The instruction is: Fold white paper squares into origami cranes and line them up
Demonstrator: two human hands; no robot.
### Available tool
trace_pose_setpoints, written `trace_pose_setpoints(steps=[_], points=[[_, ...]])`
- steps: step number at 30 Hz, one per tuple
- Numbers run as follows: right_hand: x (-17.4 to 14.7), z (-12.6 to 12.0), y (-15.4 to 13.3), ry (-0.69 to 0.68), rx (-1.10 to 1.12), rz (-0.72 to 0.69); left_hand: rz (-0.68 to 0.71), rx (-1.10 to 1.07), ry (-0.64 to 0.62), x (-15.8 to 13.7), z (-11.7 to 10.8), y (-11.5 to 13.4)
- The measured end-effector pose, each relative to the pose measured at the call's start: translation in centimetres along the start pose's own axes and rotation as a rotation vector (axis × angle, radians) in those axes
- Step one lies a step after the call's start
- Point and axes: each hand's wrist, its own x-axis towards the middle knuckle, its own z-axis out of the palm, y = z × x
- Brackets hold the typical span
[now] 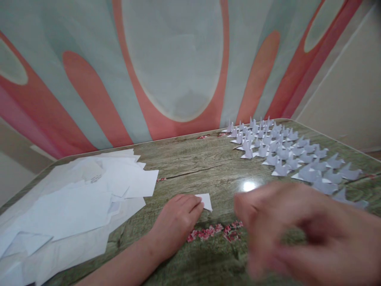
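Observation:
My left hand (pixel 181 216) lies on the tabletop with its fingers together over a small folded piece of white paper (pixel 206 201), holding it against the wood. Only the paper's right end shows past the fingertips; the rest is covered. Closer to the camera on the right, my right hand (pixel 297 230) is raised above the table, its fingers curled so that a gap shows inside. Motion smears its fingertips, so I cannot tell whether anything is between them. It is apart from the folded paper.
Loose white paper sheets (pixel 71 206) overlap in a pile on the left. Several folded white paper birds (pixel 279 149) stand in rows at the back right. The wood-patterned table (pixel 184 167) has printed pink blossoms and meets a colourful patterned backdrop (pixel 175 59) behind.

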Motion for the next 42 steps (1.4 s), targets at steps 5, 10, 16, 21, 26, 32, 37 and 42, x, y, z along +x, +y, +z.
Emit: trace_pose_setpoints(steps=[5,10,16,21,26,32,37,42], points=[[2.5,2.7,5.8,0.112,-0.302,0.279,-0.013,0.027,-0.024,0.2,0.2,-0.5],[2.2,5.1,8.8,0.153,-0.273,0.373,0.021,0.031,-0.016,0.0,0.2,-0.5],[2.4,5.6,8.0,0.152,-0.19,0.45,-0.023,0.024,-0.022,-0.3,0.3,-0.3],[2.4,5.9,8.2,0.157,-0.161,0.44,-0.087,-0.109,0.006,-0.4,0.3,-0.4],[2.3,6.0,8.6,0.154,-0.163,0.395,-0.125,-0.214,0.043,-0.3,0.2,-0.6],[2.1,5.6,9.4,0.121,-0.302,0.197,-0.179,-0.276,0.021,-0.1,0.0,-1.0],[2.2,5.3,9.9,0.014,-0.487,0.042,-0.19,-0.296,0.01,-0.1,-0.2,-1.0],[2.2,5.6,10.0,-0.025,-0.665,-0.048,-0.192,-0.305,0.026,-0.2,-0.1,-1.0]])
